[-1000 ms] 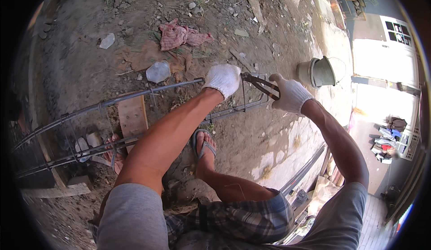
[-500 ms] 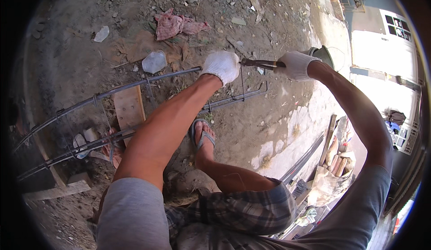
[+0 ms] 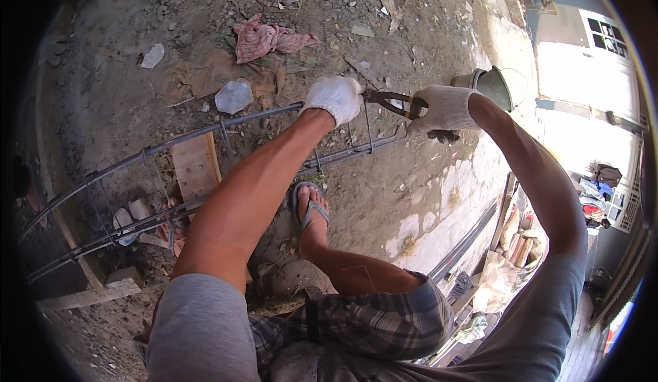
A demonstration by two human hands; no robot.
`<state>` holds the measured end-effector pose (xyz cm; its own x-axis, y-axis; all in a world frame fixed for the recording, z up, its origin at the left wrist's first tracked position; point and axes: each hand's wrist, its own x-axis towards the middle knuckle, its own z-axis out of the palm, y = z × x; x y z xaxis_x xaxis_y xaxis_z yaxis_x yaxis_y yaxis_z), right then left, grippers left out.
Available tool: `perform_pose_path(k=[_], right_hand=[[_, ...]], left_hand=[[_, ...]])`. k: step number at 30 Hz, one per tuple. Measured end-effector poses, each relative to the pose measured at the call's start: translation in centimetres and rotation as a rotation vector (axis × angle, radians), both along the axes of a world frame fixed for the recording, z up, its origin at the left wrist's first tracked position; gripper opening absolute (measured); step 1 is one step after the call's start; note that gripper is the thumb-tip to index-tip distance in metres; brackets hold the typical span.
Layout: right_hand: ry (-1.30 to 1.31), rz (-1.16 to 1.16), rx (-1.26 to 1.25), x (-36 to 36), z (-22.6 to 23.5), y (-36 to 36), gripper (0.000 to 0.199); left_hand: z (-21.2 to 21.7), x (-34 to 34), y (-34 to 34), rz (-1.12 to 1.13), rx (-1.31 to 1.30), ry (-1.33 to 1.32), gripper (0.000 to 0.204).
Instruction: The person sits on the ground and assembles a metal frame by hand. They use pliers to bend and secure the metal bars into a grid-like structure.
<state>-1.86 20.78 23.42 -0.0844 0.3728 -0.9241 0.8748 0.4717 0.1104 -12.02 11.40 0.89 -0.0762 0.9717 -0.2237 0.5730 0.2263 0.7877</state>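
My left hand (image 3: 333, 101), in a white knit glove, is closed around the end of the upper bar of a rebar cage (image 3: 257, 116). My right hand (image 3: 449, 106), gloved the same way, grips dark-handled pincers (image 3: 373, 97). Their handles stand apart, and the jaws meet the cage right beside my left fingers; what lies between the jaws is too small to tell. Thin stirrups link the upper bar to the lower bars, which run under my left forearm. A dark shape (image 3: 444, 136) shows just below my right hand, its kind unclear.
A bucket (image 3: 499, 88) lies beyond my right hand. On the dirt are a red-and-white cloth (image 3: 264, 40) and a clear plastic piece (image 3: 234, 97). A wooden board (image 3: 195, 159) lies beneath the cage; a sack of goods (image 3: 504, 279) stands at right. My sandalled foot (image 3: 312, 207) is close to the lower bars.
The pincers' handles have spread apart in my right hand, and the dark shape below it has come into view. My left hand has shifted slightly left with the bar.
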Motion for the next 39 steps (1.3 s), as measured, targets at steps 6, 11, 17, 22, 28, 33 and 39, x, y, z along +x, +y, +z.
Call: perform_pose_path(k=[6, 11, 17, 22, 28, 33, 39], right_hand=[[0.257, -0.182, 0.177, 6.8, -3.5, -3.9, 0.043], [0.135, 0.32, 0.53, 8.3, -3.9, -4.3, 0.06], [0.243, 1.297, 0.805, 7.0, -2.3, -1.5, 0.056], [-0.08, 0.699, 0.357, 2.2, -0.8, 0.9, 0.031], [-0.121, -0.037, 0.048, 0.3, -0.2, 3.7, 0.032], [-0.092, -0.015, -0.021, 0.9, -1.1, 4.1, 0.03], [-0.1, -0.002, -0.066, -1.0, 1.2, 2.5, 0.036]], left_hand=[[-0.3, -0.2, 0.5, -0.009, -0.011, -0.026, 0.029], [0.3, 0.0, 0.4, -0.018, -0.008, -0.046, 0.029], [0.6, -0.2, 0.1, -0.017, 0.022, 0.014, 0.028], [0.9, -0.6, -0.2, -0.028, 0.036, 0.007, 0.03], [-0.5, 0.0, 0.4, -0.015, 0.041, -0.021, 0.029], [0.0, 0.2, -0.3, 0.08, 0.093, 0.004, 0.027], [0.2, 0.1, -0.7, 0.01, 0.138, 0.05, 0.028]])
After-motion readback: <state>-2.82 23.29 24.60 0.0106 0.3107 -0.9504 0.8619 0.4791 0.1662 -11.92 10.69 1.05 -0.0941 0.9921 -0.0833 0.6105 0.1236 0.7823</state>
